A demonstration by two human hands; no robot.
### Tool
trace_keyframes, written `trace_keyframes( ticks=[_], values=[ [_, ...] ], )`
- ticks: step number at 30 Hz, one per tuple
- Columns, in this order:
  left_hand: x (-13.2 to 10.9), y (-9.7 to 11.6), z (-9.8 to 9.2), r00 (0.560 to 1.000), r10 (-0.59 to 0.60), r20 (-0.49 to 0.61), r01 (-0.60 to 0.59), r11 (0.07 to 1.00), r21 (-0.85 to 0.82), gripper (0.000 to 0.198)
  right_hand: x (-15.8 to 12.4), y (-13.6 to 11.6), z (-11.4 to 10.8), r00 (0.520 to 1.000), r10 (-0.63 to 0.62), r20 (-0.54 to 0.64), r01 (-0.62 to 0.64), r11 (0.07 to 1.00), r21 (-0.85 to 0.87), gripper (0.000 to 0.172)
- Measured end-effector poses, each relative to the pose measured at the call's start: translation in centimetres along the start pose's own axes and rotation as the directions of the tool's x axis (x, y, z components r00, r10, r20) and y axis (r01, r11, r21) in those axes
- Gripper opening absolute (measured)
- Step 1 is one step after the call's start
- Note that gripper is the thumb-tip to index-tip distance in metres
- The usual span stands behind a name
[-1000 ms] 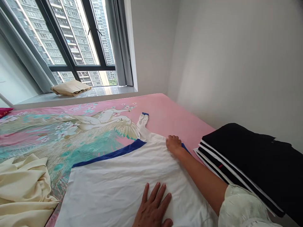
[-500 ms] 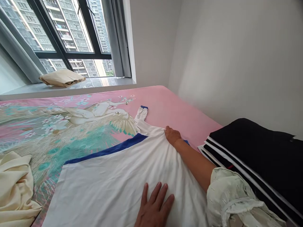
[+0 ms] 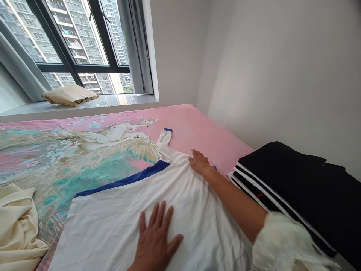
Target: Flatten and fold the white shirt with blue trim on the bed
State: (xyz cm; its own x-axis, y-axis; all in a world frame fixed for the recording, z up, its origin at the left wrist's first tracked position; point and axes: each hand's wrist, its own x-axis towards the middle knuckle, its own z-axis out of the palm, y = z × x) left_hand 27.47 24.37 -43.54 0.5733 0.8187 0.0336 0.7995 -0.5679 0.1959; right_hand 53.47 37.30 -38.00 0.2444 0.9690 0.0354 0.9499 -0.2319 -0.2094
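Note:
A white shirt [image 3: 113,214] with blue trim lies spread over the bed in the head view. One of its sleeves, white with a blue cuff [image 3: 167,130], points toward the far side. My left hand [image 3: 156,239] rests flat on the shirt's body, palm down and fingers spread. Farther forward, my right hand [image 3: 199,162] is at the shirt's upper end with its fingers curled on the fabric. Creases run from that hand down through the cloth. The fingertips of my right hand are partly hidden.
To the right stands a stack of folded black and white clothes [image 3: 293,180]. Crumpled cream fabric [image 3: 17,226] lies at the left on the patterned pink bedspread [image 3: 208,131]. A folded beige item [image 3: 70,95] sits on the window sill [image 3: 121,99], and walls close off the right.
My left hand has slid left and forward across the shirt, flat with fingers spread. My right hand stays at the shirt's upper end. The view has shifted slightly.

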Motion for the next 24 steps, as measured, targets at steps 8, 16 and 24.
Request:
trace_keyframes(
  ticks=[8, 16, 24],
  values=[
    [-5.4, -14.5, -3.8, 0.903, -0.420, 0.094, 0.401, 0.900, 0.171, 0.065, -14.4, 6.6, 2.8, 0.939, -0.341, 0.040, 0.343, 0.938, -0.048, 0.058],
    [-7.6, -17.1, -6.0, 0.965, -0.244, -0.094, 0.259, 0.938, 0.230, 0.054, -14.1, 2.5, 2.2, 0.898, -0.440, -0.007, 0.440, 0.898, -0.014, 0.061],
    [-3.9, -18.0, -6.6, 0.878, -0.468, -0.102, 0.479, 0.861, 0.168, 0.053, -11.8, 1.9, 3.1, 0.925, -0.349, 0.152, 0.353, 0.936, 0.004, 0.063]
  ],
)
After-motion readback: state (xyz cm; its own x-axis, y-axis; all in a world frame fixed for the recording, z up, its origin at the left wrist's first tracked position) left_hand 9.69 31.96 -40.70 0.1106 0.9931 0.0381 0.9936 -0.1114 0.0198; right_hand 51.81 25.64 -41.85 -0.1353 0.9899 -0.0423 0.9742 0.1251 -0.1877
